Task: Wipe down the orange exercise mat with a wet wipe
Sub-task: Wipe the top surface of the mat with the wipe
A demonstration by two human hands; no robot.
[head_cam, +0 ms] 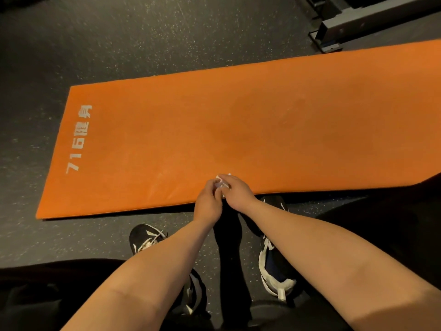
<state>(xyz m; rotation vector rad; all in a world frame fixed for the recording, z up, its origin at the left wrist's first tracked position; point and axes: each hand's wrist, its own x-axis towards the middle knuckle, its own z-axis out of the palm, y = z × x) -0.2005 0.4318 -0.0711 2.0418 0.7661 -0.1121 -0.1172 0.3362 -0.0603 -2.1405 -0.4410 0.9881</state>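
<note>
Fingertips point(211, 186) of the left hand point(207, 203) and right hand point(239, 192) pinch a small, crumpled white wet wipe point(222, 184) between them, each grip closed on it, over the near edge of the orange exercise mat point(238, 120). The mat lies flat on the dark speckled floor point(143, 44), white lettering point(78, 139) at its left end. Black-and-white shoes point(274, 271) stand just short of it; a grey metal frame point(358, 22) sits beyond its far edge.
</note>
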